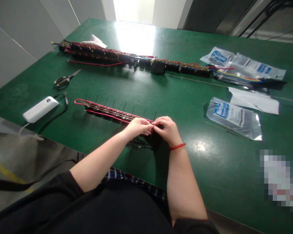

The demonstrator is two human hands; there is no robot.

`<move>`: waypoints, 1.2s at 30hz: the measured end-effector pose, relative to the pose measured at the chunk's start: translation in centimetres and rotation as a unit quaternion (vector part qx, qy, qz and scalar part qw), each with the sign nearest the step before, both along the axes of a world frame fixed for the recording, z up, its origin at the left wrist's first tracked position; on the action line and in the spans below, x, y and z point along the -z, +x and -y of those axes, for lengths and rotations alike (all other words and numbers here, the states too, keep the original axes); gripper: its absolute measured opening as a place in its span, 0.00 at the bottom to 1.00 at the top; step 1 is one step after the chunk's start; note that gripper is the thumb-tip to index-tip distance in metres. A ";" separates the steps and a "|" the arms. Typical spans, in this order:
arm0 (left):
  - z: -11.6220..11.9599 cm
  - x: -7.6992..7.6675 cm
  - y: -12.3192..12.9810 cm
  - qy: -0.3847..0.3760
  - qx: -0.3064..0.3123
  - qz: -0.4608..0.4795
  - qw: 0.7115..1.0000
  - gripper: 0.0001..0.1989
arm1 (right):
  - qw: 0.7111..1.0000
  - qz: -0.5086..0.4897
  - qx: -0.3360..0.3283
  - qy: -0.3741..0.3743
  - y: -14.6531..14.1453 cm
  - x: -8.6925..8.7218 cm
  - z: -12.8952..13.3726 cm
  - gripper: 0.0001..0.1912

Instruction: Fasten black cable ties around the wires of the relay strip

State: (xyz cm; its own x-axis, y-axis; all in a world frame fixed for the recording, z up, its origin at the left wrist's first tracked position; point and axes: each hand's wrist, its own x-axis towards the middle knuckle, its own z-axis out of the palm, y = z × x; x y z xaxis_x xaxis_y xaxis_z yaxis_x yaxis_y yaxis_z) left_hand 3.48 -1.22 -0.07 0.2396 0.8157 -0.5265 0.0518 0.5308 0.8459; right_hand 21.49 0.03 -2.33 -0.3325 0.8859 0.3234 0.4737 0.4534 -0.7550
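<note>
A bundle of black-and-red wires (107, 112) lies on the green bench mat (205, 162) in front of me. It is looped in red wire and has several thin black cable ties sticking up along it. My left hand (138, 126) and my right hand (167, 130) meet at the bundle's near end, fingertips pinched together on the red wire. The fingers hide the exact point of grip. Loose black tie ends (139, 144) lie under my hands. A red bead bracelet (177, 146) circles my right wrist.
A longer wired harness (136, 60) lies across the back, with a white wrapper (94, 41) at its far end. Scissors (63, 80) and a white power bank (40, 109) are at the left. Printed plastic bags (230, 118) and white paper (254, 100) are at the right.
</note>
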 end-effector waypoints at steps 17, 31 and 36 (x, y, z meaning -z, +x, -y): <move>0.3 0.2 0.1 0.024 -0.022 0.003 0.999 0.10 | 0.999 0.014 -0.029 0.019 0.1 -0.4 0.1 0.05; 1.3 0.8 0.1 0.196 -0.003 -0.112 0.974 0.04 | 0.999 0.032 -0.031 0.029 0.3 0.5 -0.2 0.06; 1.3 0.3 0.2 0.184 0.004 -0.113 0.976 0.03 | 0.999 0.033 -0.028 0.019 0.2 0.3 -0.1 0.06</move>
State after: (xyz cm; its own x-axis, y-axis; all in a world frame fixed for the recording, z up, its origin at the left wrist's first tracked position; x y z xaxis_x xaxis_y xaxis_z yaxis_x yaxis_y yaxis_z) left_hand 3.68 -2.50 -0.41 0.1589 0.9583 -0.2374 0.2613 0.1910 0.9462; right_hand 21.73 0.14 -2.61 -0.4032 0.8524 0.3330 0.4943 0.5091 -0.7046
